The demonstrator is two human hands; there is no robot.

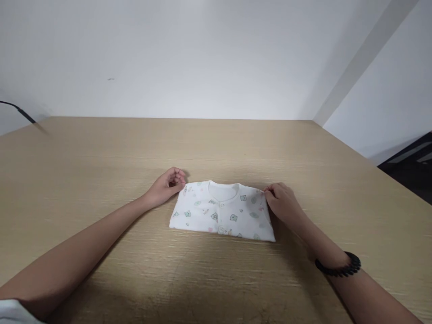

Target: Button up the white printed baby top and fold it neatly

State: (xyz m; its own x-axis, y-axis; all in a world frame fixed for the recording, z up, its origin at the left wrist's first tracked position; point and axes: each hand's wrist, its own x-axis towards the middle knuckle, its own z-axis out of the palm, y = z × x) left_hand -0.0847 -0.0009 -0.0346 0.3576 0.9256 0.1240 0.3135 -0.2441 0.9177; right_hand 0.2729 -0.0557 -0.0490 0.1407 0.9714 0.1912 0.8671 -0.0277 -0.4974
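A white baby shirt point(199, 211) with small printed bears and leaves lies folded into a flat, wide shape on the table. Its round collar is at the far side, and a front placket runs down the middle. My left hand point(168, 186) is at the far left corner, fingers curled and thumb against the cloth there. At the far right corner, my right hand point(283, 201) pinches the fabric between thumb and fingers. The underside of the shirt is hidden.
The light wooden table point(135, 144) meets a white wall point(202, 58) at the back. A black cable point(25, 114) comes in at the far left. Beyond the right table edge is a dark object point(411, 162). A black coiled band point(344, 267) circles my right wrist.
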